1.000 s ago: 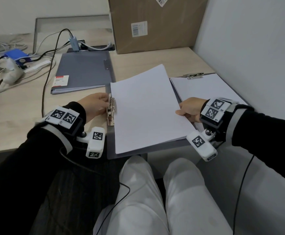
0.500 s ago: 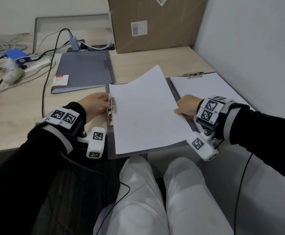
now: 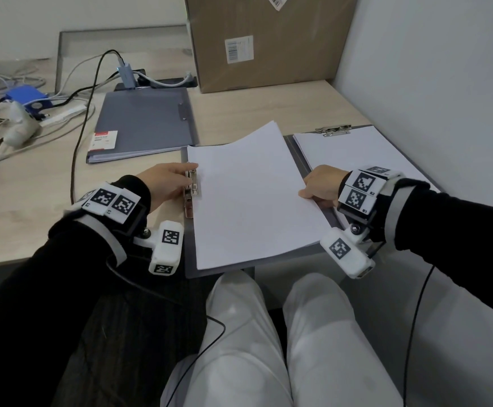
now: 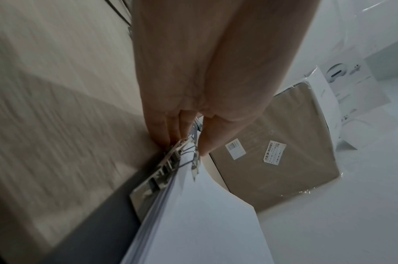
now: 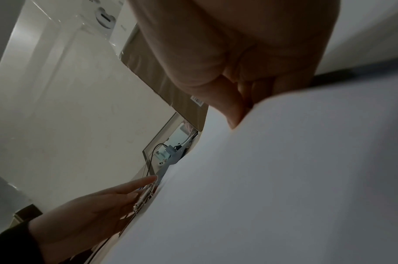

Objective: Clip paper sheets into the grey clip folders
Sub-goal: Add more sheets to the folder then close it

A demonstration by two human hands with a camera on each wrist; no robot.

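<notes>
An open grey clip folder [image 3: 207,272] lies at the desk's near edge with a thick stack of white paper [image 3: 248,198] on it. My left hand [image 3: 186,179] is at the folder's left edge and pinches the metal clip [image 3: 191,189] between thumb and fingers, as the left wrist view shows [image 4: 191,135]. My right hand [image 3: 308,193] grips the stack's right edge, thumb on top [image 5: 241,110] and fingers beneath. The stack's left edge [image 4: 204,223] sits at the clip [image 4: 171,164], and its far part bows upward.
A second grey folder [image 3: 304,154] with clipped paper lies at the right under my right wrist. A closed grey folder [image 3: 145,124] rests further back left. A cardboard box [image 3: 268,39] stands at the back, with cables and a blue device [image 3: 26,96] at far left. A wall closes the right side.
My right hand has pushed the paper stack left, up to the clip, and the stack's far part has bowed up. The left hand stays on the clip.
</notes>
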